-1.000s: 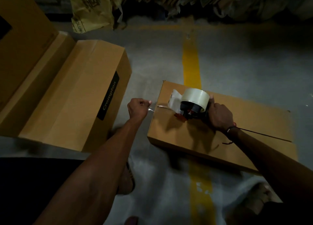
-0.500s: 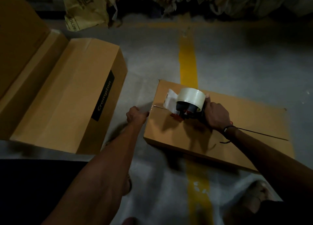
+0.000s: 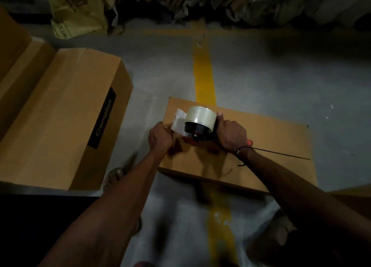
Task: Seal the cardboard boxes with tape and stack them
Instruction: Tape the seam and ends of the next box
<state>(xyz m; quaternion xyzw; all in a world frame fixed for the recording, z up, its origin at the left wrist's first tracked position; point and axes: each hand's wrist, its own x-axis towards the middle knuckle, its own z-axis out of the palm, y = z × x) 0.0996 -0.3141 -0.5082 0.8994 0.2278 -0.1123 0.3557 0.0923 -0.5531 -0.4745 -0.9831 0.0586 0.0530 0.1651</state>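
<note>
1. Since a second ago the left hand [image 3: 159, 137] has come in from beside the flat cardboard box [image 3: 271, 146] onto its left end, right up against the front of the tape dispenser [image 3: 197, 125]; back then it was pulling a strand of tape out past the box edge.
2. Its fingers are curled downward at the box edge just in front of the dispenser's white guard; whether they pinch the tape end or press it down cannot be told from here.
3. Wrapped round the dispenser's handle, the right hand [image 3: 231, 135] holds the tool on the box top, the clear tape roll [image 3: 200, 117] just ahead of its knuckles.
4. Judged from this, the tape's free end is being anchored at the left edge, so the seam [image 3: 281, 153] running off behind the right wrist is not yet covered.
5. Next likely needs a steady draw of the dispenser toward the right along that seam.
6. Left of the left arm stands a larger box marked Crompton [image 3: 66, 114], on the floor [image 3: 261, 76], well apart.
</note>
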